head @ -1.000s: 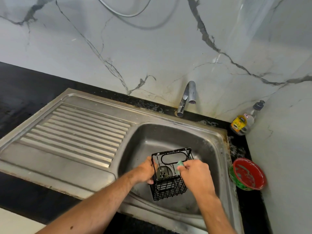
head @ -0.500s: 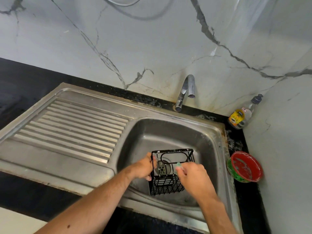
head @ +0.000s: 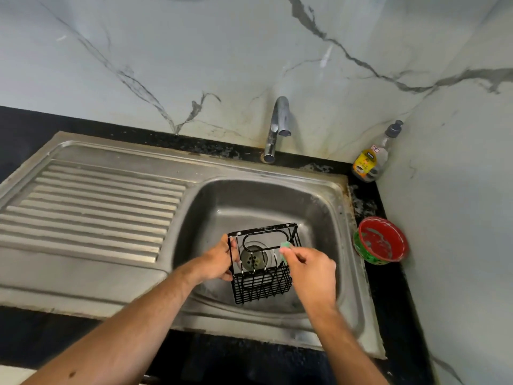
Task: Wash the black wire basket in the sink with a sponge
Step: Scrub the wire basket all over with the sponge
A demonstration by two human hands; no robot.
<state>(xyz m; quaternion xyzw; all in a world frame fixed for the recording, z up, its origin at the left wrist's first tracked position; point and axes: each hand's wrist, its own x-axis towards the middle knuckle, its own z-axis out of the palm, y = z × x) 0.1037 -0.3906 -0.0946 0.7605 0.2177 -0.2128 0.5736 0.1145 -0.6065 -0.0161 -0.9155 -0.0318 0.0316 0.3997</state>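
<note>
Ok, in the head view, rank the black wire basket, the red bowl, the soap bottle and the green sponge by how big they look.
1. Black wire basket
2. Red bowl
3. Clear soap bottle with yellow label, though it is farther away
4. Green sponge, mostly hidden

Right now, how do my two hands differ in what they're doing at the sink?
The left hand grips the black wire basket by its left side, steadying it; the right hand pinches a small green sponge at the basket's right edge. The left hand's grip wraps wire, while the right hand's grip is a fingertip pinch. Both are over the sink bowl.
</note>
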